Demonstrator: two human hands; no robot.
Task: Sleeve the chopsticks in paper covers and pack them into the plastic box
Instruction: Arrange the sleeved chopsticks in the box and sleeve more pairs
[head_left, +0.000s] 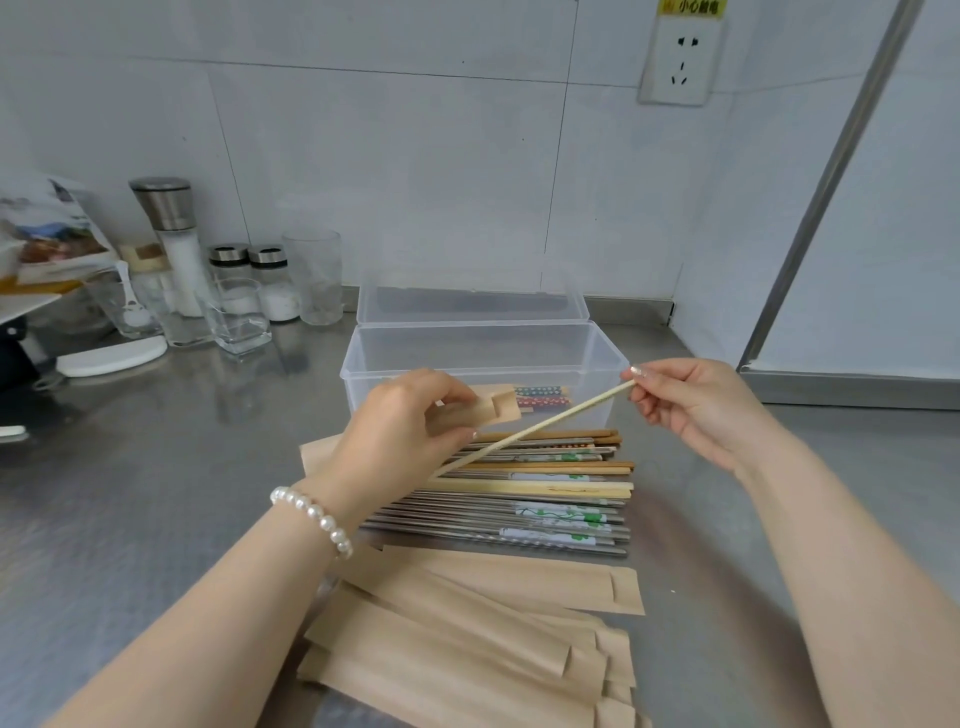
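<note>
My right hand (691, 400) pinches the upper end of a pale wooden chopstick (540, 426) that slants down to the left. Its lower end runs toward my left hand (400, 431), which holds a brown paper cover (478, 410) by its open end. Behind them stands the clear plastic box (483, 353), lid open; a sleeved pair with red and green patterned tops (540, 397) lies inside. A row of loose chopsticks (545, 493), wooden and steel, lies on the counter in front of the box. A pile of empty paper covers (467, 639) lies nearest me.
On the steel counter at the back left stand a grinder (174, 244), two shakers (254, 280), glasses (239, 317) and a white lid (111, 356). A tiled wall with a socket (680, 62) rises behind. A metal-framed panel (831, 171) stands at the right.
</note>
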